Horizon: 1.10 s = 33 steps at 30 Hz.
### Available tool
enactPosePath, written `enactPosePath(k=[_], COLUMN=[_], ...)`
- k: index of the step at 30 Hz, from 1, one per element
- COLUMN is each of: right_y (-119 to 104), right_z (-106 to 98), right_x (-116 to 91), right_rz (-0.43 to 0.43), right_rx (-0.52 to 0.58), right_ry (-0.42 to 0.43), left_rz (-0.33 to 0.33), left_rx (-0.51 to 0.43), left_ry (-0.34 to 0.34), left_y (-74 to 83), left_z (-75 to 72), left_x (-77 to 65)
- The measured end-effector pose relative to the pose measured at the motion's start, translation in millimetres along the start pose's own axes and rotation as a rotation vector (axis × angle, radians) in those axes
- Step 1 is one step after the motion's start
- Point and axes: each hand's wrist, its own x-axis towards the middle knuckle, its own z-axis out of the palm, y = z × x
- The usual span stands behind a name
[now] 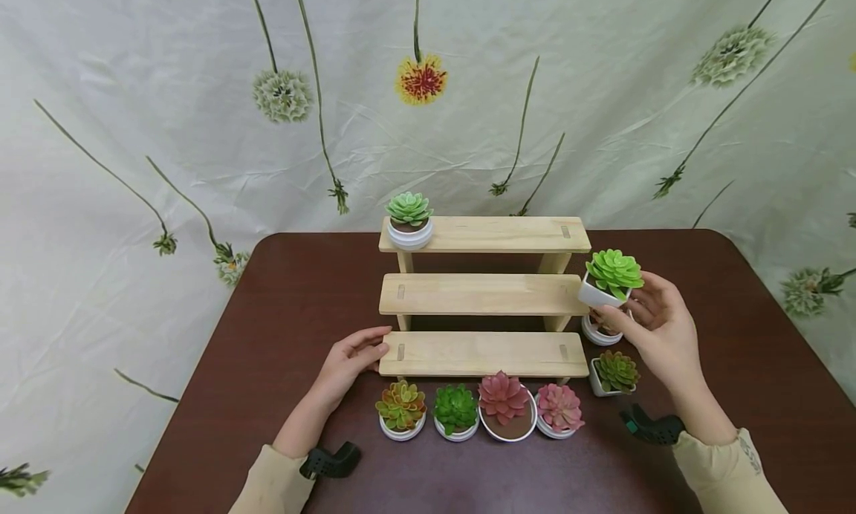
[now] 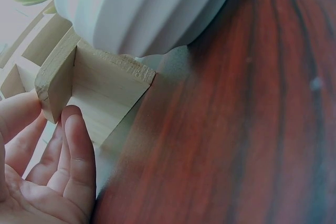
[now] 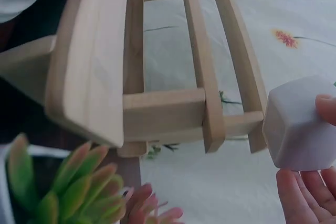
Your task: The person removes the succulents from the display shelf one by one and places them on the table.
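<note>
My right hand [image 1: 665, 332] grips a bright green potted succulent [image 1: 614, 273] by its square white pot, thumb on one side and fingers on the other. The pot is raised beside the right end of the middle board; its smooth side [image 3: 302, 124] faces the right wrist view. A three-tier wooden shelf [image 1: 481, 294] stands at the table's middle. Its lowest board's left end is pinched between the thumb and fingers of my left hand [image 1: 349, 362]. On the top board's left end sits a pale green succulent in a round white pot [image 1: 410, 235].
In front of the shelf stand several potted succulents: orange-green [image 1: 401, 404], dark green [image 1: 456, 408], dark red [image 1: 503, 397] and pink [image 1: 560, 406]. Right of it are a reddish-green one [image 1: 617, 371] and a round white pot [image 1: 602, 337] partly hidden by my right hand. A flowered cloth [image 1: 468, 142] hangs behind.
</note>
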Motion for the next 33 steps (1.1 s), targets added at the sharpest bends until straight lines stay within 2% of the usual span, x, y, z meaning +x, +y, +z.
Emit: enactPosePath(k=[2,4,7,9,11,13,19,28,33], right_y=[11,38,84,115,130,138,133,119,117], right_z=[-6,-12,-23,-29,-35,-39,-50,-63,-69], right_x=[-3,-4,-7,-9,-13,-17,-30,-43,-53], right_rz=[0.012,0.02,0.035,0.058,0.086,0.114,0.217,0.249,0.301], right_rx=[0.069,0.095,0.09,0.018,-0.011,0.008,0.095,0.297,0.315], right_ry=[0.002,0.023,0.039,0.065,0.077,0.101,0.152,0.228,0.257], left_rz=[-0.001,-0.002,-0.002,-0.001,0.001,0.004,-0.003,-0.008,-0.004], left_rx=[-0.003,-0.005,-0.005,-0.003,-0.002,-0.001,-0.001,0.007,0.005], left_ry=[0.0,-0.001,0.0,-0.001,-0.002,-0.003,0.001,0.008,0.007], left_y=[0.0,0.1,0.0,0.1,0.1,0.2,0.0,-1.8,-0.9], left_z=[0.0,0.0,0.1,-0.1,-0.3,-0.5,-0.9,0.0,0.1], left_x=[0.3,0.5,1.0,0.9,1.0,0.8,0.7,0.7,0.6])
